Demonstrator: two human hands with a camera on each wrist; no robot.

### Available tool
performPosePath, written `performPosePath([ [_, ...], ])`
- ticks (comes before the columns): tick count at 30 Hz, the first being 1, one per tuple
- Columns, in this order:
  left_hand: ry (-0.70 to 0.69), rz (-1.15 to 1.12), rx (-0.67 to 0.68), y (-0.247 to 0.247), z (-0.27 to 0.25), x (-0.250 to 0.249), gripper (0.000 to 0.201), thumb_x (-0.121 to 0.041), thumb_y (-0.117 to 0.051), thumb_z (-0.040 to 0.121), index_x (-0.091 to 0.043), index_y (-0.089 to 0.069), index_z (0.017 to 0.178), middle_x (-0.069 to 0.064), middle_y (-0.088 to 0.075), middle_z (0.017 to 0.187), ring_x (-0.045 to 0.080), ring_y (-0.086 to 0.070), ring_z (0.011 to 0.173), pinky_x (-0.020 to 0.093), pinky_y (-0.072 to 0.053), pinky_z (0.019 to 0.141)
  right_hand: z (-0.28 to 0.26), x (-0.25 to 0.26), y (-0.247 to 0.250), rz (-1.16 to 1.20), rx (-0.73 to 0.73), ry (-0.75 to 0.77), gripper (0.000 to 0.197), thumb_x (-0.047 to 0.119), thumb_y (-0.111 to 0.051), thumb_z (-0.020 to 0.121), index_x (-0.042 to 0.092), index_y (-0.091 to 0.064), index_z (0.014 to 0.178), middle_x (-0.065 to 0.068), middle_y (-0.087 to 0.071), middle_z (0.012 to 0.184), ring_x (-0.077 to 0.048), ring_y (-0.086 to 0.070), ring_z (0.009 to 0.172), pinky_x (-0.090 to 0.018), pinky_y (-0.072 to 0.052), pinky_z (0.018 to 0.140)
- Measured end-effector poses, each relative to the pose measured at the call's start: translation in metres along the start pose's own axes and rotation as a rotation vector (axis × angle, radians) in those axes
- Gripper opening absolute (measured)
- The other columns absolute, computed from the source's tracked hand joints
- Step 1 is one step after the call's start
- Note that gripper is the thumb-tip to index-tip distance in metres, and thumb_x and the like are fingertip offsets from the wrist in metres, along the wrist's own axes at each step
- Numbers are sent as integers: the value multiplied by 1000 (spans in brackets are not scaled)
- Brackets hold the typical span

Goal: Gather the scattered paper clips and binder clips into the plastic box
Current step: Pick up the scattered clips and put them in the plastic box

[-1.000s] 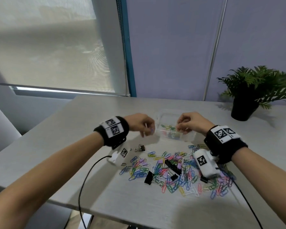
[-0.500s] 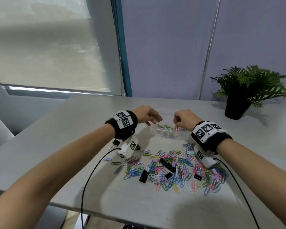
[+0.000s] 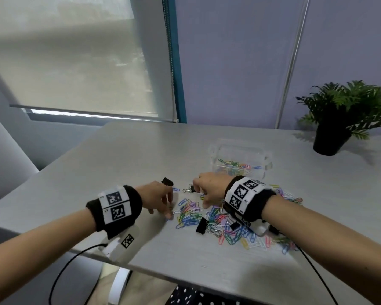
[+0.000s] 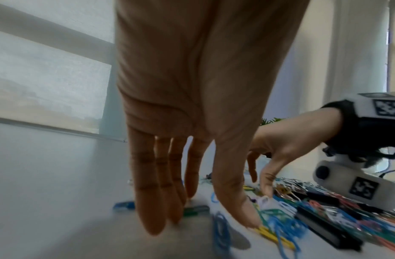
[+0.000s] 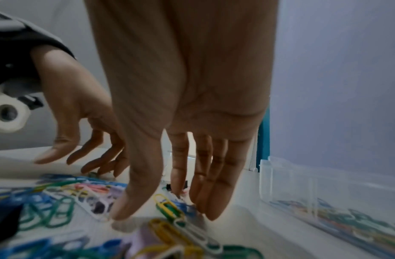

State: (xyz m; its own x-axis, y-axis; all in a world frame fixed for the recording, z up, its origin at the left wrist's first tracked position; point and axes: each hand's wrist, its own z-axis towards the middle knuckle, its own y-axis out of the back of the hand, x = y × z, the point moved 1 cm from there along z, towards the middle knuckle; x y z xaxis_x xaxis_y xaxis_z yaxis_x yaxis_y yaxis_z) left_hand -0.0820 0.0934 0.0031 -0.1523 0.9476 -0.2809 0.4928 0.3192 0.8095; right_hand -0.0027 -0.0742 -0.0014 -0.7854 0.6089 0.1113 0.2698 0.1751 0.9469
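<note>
The clear plastic box [image 3: 240, 150] stands beyond the pile and holds several coloured paper clips; in the right wrist view the box [image 5: 320, 191] is at the right. The scattered pile of paper clips [image 3: 229, 230] lies in front of it, with black binder clips [image 3: 201, 225] among them. Two more binder clips [image 3: 167, 181] lie at the pile's far left edge. My left hand [image 3: 168, 211] reaches down with straight fingers, its fingertips [image 4: 152, 226] on the table at the pile's left edge. My right hand [image 3: 200, 199] hangs open just above the clips [image 5: 170, 208], holding nothing.
A potted plant [image 3: 332, 137] stands at the back right of the grey table [image 3: 119, 164]. The table's near edge runs just below my forearms. A black cable [image 3: 59, 278] hangs from my left wrist over that edge.
Both hands have left the box and come back toward me, down onto the left part of the pile. The fingers, curled over the box before, are now stretched out.
</note>
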Motion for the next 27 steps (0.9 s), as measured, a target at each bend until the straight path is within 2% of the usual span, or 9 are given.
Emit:
performPosePath([
  [2,-18,31,-41,-8,-2,-3,58,-29,-79,71,-6,-50,115,2,-52,102,15,-50,83,24,-52,62,6,-3,-2,26,0,2,37,15,-74,75,10,-52,105,-9,-55,107,-26,-53,99,-34,-40,75],
  [5,-60,139,-142,-17,2,-12,65,-37,-80,67,-5,-49,114,9,-50,109,18,-45,94,28,-42,83,9,-11,-4,98,-35,-8,21,2,-69,76,14,-53,83,-7,-61,88,-19,-55,76,-32,-42,69],
  [8,-103,157,-207,-21,12,-24,58,-35,-79,68,-3,-54,110,14,-56,112,27,-51,103,30,-40,85,6,-18,-5,142,-39,-15,12,-2,-61,79,10,-61,79,-1,-62,73,-3,-52,58,-23,-40,60],
  [11,-134,117,-233,-17,20,-31,41,-27,-77,73,-5,-63,103,13,-65,110,27,-58,104,31,-43,87,2,-23,-6,141,-61,-22,18,-2,-59,81,13,-56,72,4,-60,64,1,-52,56,-25,-42,61],
  [15,-173,103,-210,-11,24,-36,24,-17,-73,76,-7,-69,98,11,-71,103,23,-63,94,26,-45,82,-4,-26,-7,149,-82,-7,19,-4,-52,84,13,-54,77,-5,-68,76,-10,-62,65,-23,-43,59],
  [19,-182,123,-195,-4,24,-35,21,-18,-71,77,-8,-69,96,11,-71,100,11,-53,79,20,-38,69,-6,-28,-6,135,-84,-20,18,-3,-49,86,12,-55,93,-3,-68,79,-18,-63,78,-27,-42,61],
  [23,-195,124,-184,1,25,-31,21,-16,-70,79,-5,-67,97,14,-71,101,24,-62,88,26,-46,77,-5,-29,-4,148,-47,-26,12,-1,-56,85,5,-61,93,-9,-72,94,-11,-53,72,-16,-33,52],
  [25,-203,108,-183,3,25,-30,20,-15,-69,80,-5,-67,96,14,-71,100,21,-59,81,28,-48,79,-6,-33,-5,189,-44,-24,11,1,-56,85,2,-62,94,-10,-72,94,-6,-52,65,-15,-33,52],
  [27,-212,76,-194,6,26,-28,17,-14,-68,81,-5,-67,95,13,-71,99,15,-55,75,28,-49,81,-7,-37,-4,222,-59,-25,10,6,-61,84,2,-63,93,-5,-69,86,-8,-52,68,-13,-33,53],
])
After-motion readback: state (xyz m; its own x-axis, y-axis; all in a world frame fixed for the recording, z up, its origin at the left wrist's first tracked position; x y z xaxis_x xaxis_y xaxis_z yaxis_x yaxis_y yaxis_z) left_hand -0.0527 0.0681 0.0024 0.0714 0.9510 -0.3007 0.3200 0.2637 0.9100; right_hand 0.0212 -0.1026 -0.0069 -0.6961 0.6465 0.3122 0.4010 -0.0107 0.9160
